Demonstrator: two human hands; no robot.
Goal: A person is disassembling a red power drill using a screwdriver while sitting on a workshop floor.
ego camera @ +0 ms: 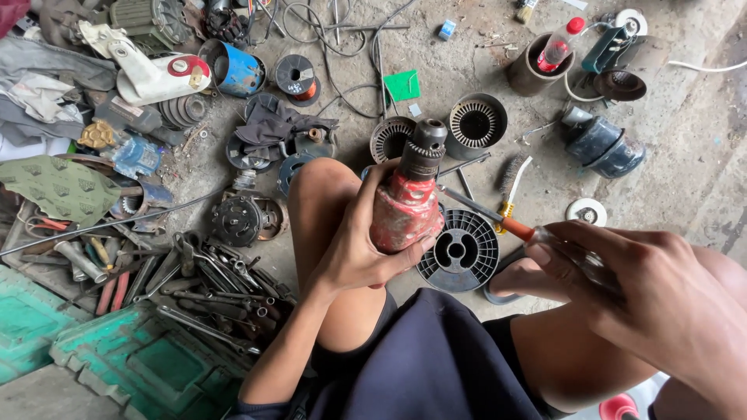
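Left hand (pixel 354 249) clenched round red drill body (pixel 405 206), right hand (pixel 661 299) gripping screwdriver (pixel 498 218), tip at drill, above black spool (pixel 461 250) on floor (pixel 685 155).

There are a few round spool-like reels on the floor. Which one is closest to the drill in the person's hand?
The black empty spool, lying flat just beside the red drill held by the left hand. The wire-wound spool lies much farther away.

One head-worn camera looks steeply down, close over the knees, onto the littered concrete floor (pixel 685 155).
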